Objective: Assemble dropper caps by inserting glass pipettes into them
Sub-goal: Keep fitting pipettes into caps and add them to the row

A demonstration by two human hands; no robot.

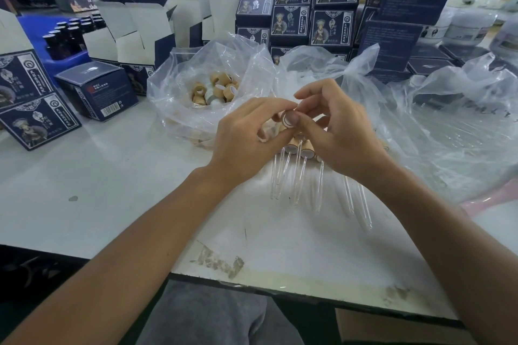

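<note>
Pinching a dropper cap in the left hand, grip narrow around it, at table centre. Curling right hand fingers against that cap. Lying at six o'clock below: assembled droppers. Sitting at eleven o'clock: bag of caps.

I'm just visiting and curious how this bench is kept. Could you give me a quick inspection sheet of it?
Surface: white table, scuffed and stained near the front edge.
Job's things: tan dropper cap held in both hands; finished droppers lying beneath; loose caps in a plastic bag.
Clutter: more crumpled plastic bags at right.
Grippers: left hand and right hand both pinch the cap.
Cables: nothing seen.
Surroundings: stacked dark blue boxes, open cartons, dark bottles.
</note>
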